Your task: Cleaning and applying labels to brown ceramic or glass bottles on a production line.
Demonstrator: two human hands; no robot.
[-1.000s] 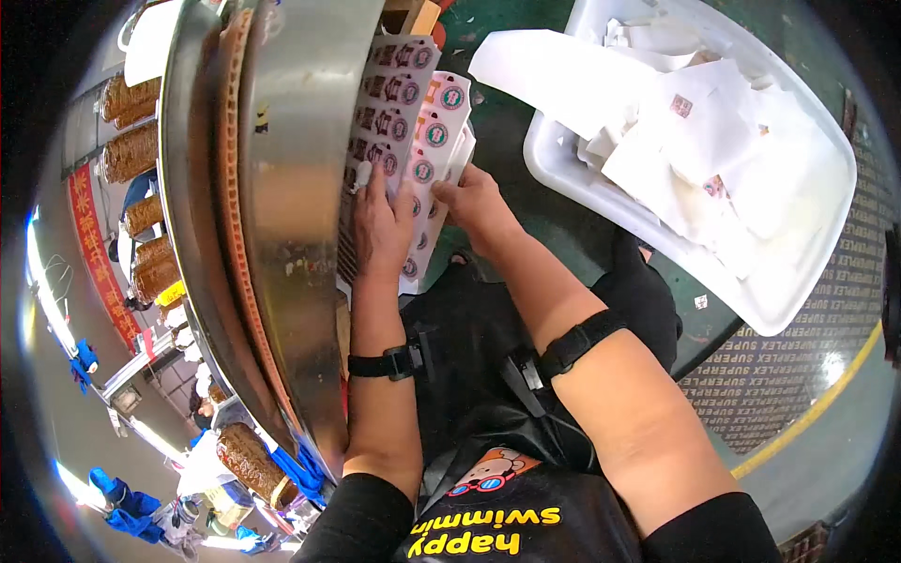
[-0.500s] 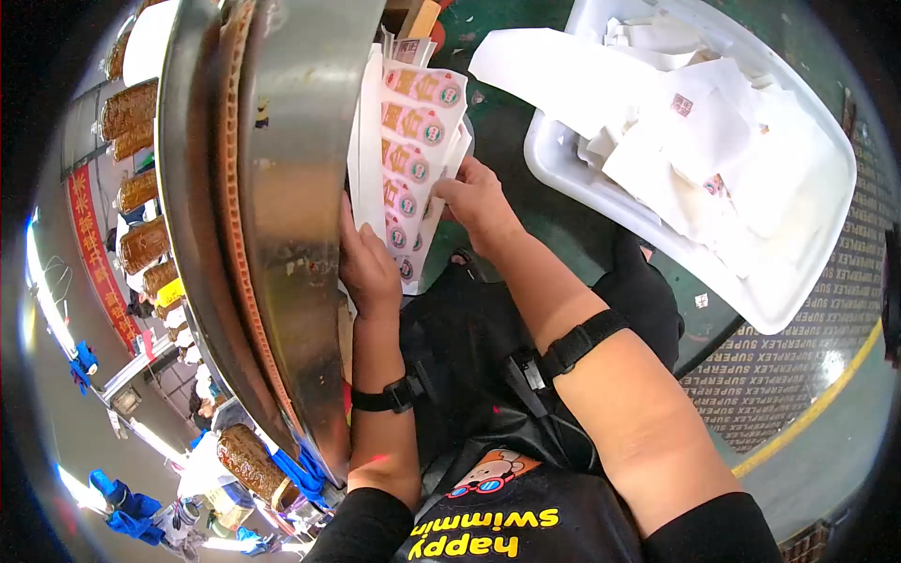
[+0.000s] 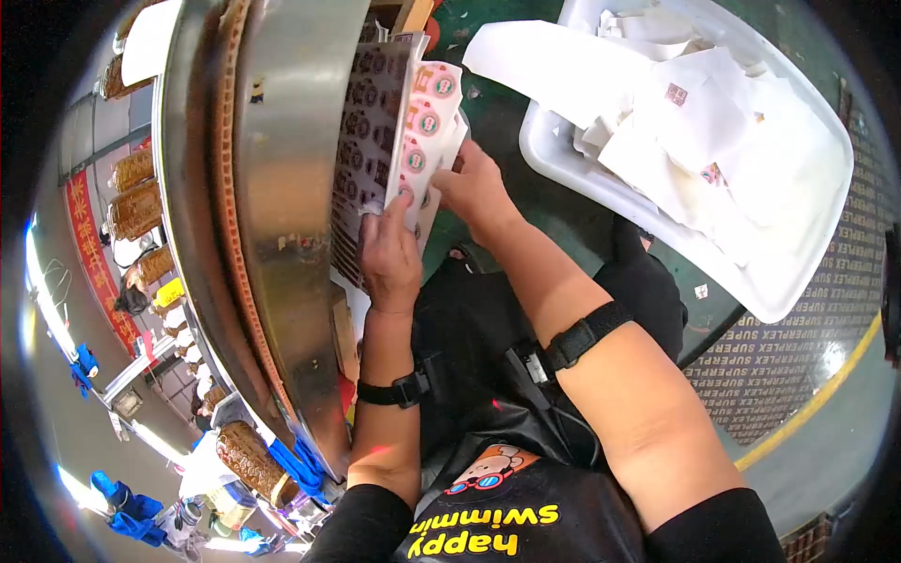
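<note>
Label sheets (image 3: 413, 141) are gripped by both hands, left (image 3: 389, 258) and right (image 3: 474, 183); most stickers unpeeled. Bin (image 3: 751, 281) at right is full of spent backing.

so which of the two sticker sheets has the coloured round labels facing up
The white sticker sheet with red and green round labels, pinched between both hands. The other, the dark grey-toned sticker sheet, lies beneath it against the curved steel rim.
</note>
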